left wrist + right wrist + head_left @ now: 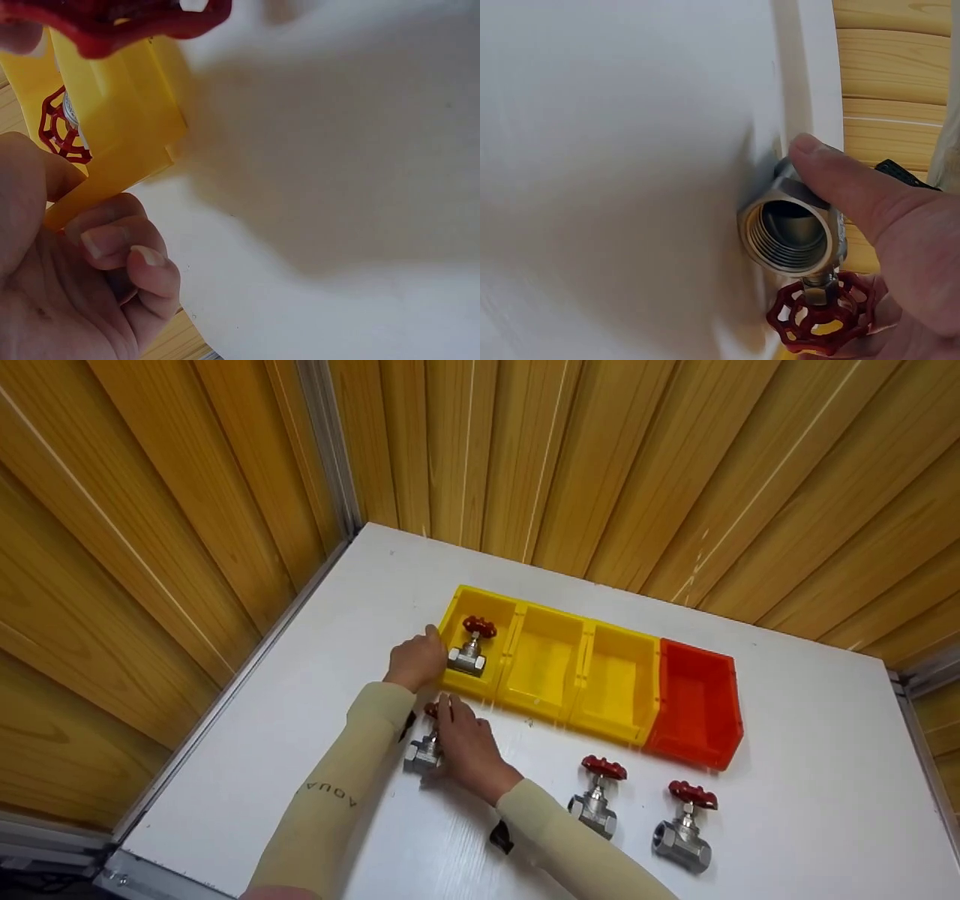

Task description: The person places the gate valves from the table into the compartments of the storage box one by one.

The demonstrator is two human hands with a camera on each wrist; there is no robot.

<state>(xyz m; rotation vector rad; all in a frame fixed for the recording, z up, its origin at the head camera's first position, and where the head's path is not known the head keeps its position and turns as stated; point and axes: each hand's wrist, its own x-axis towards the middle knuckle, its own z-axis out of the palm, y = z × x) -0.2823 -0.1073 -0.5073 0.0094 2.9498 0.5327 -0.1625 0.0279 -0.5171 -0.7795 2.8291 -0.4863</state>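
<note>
White worktop [322, 660] is carrying three yellow bins [546, 660], a red bin [694, 701] adjoining their right end. Left hand [418, 660] is pinching the yellow bins' left wall, right hand [471, 746] gripping a red-wheeled valve [424, 754] just in front of them. Two more valves [595, 808] [684, 841] are standing before their right end, another valve [469, 657] sitting inside the leftmost.

four valves [596, 812], three yellow bins [546, 656], one red bin [696, 703], one table [817, 750]

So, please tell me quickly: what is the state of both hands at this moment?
Left hand: closed, gripping the edge of the leftmost yellow bin.
Right hand: closed, holding a metal valve.
</note>
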